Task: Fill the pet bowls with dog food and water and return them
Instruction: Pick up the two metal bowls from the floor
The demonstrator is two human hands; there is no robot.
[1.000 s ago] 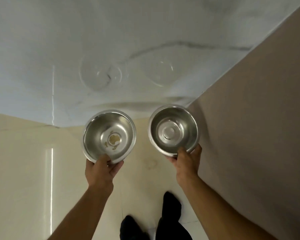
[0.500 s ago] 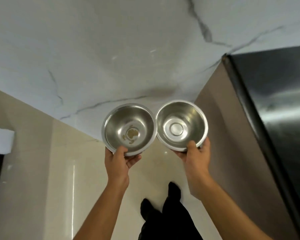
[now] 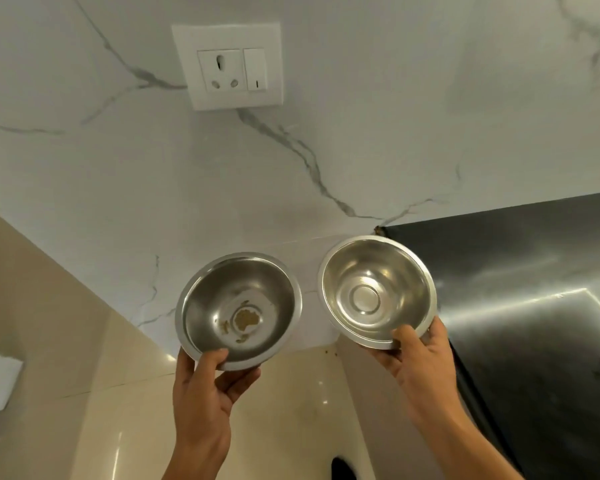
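Observation:
I hold two round steel pet bowls in front of a marble wall. My left hand [image 3: 207, 393] grips the near rim of the left bowl [image 3: 238, 310], thumb inside; a patch of dried brown food residue sticks to its bottom. My right hand [image 3: 418, 362] grips the near rim of the right bowl [image 3: 376, 292], which is clean and has nothing in it. The two bowls are held side by side, a small gap apart, both tilted toward me.
A white wall socket with a switch [image 3: 229, 65] sits on the marble wall [image 3: 361, 116] above the bowls. A dark steel appliance [image 3: 534, 306] stands at the right. Glossy beige floor tiles [image 3: 84, 393] lie below, with a dark shoe [image 3: 343, 469] at the bottom.
The view has tilted upward, bringing the wall socket into sight. Both bowls have risen with my hands and moved slightly apart; the steel appliance now fills more of the right side.

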